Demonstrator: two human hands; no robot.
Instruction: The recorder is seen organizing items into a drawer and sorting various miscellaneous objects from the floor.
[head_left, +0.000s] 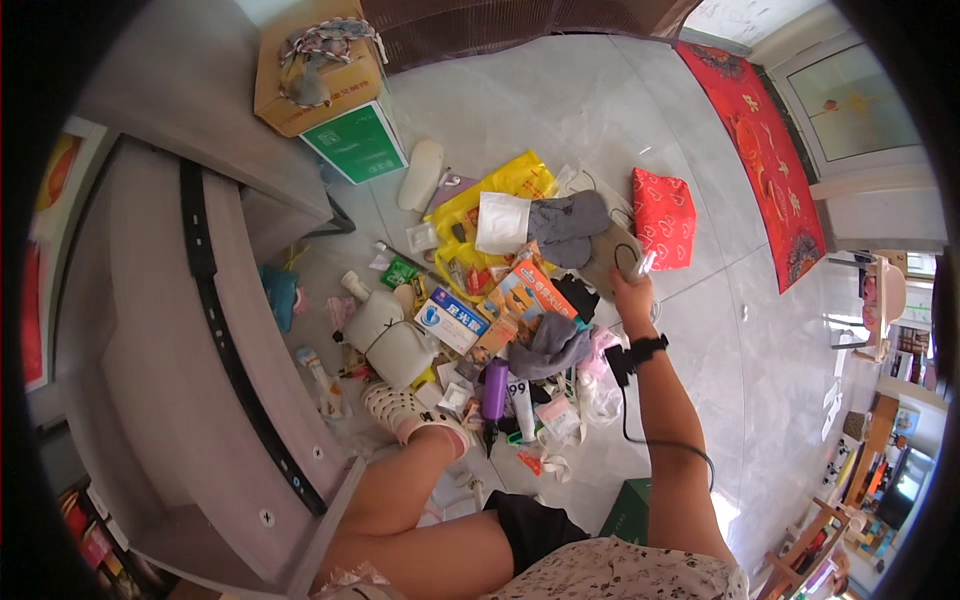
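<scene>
Plastic [641, 264], or something pale and shiny like it (too small to be sure), is what you've got in your right hand [630, 294], over the right side of the pile on the floor [720, 345]. Your grip looks clamped on it, fingertips together, though the far side of the fingers is hidden. Left hand's out of view, so can't say.

Step-wise I'd call this handling one loose piece at the pile's rim. Next move imo calls for a light pinch and some care with the thin dark loop [624, 248] at your fingertips, plus slack in the black cable [628, 425] off your wrist.

The held bit sits right at the end of your grip. Just past it, toward the floor's far edge, is the red heart-print pouch [664, 222]; can't tell if they touch.

Further out: dark grey cloth [570, 222] beside a white packet [503, 222], then an orange box [535, 288], a blue-and-white box [450, 320] and a purple cylinder [495, 390] nearer you. Red mat [755, 165] runs along the floor's right edge, green-and-white carton [356, 143] near its far left corner.
</scene>
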